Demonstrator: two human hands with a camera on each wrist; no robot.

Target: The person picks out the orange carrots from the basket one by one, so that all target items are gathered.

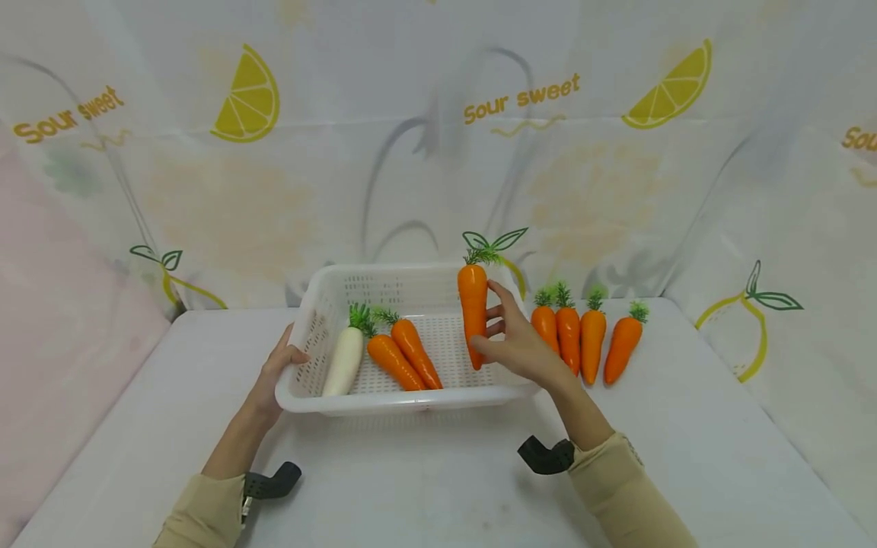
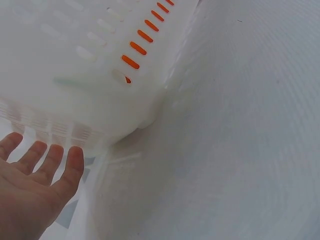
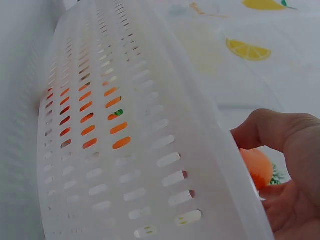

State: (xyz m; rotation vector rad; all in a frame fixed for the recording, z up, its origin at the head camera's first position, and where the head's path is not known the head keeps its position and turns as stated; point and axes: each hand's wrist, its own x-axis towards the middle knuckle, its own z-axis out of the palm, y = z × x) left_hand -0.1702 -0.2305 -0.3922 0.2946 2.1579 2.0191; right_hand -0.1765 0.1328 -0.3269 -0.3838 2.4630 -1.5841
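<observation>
A white perforated plastic basket (image 1: 418,399) stands on the table. At its left end the left hand (image 1: 274,373) holds the rim, thumb over the edge; in the left wrist view the fingers (image 2: 52,162) lie against the outer wall. Over the basket's right part, the right hand (image 1: 515,342) grips an orange carrot (image 1: 473,304) between thumb and fingers, held upright with its green top up. Inside the basket lie a white radish (image 1: 346,356) with green leaves and two carrots (image 1: 418,352). The right wrist view shows the held carrot (image 3: 257,167) partly hidden by the basket wall.
Several carrots (image 1: 592,342) with green tops lie side by side on the white table (image 1: 425,479), just right of the basket. Behind stands a curtain (image 1: 329,183) printed with lemons and lettering. A black device (image 1: 548,455) is strapped at each wrist.
</observation>
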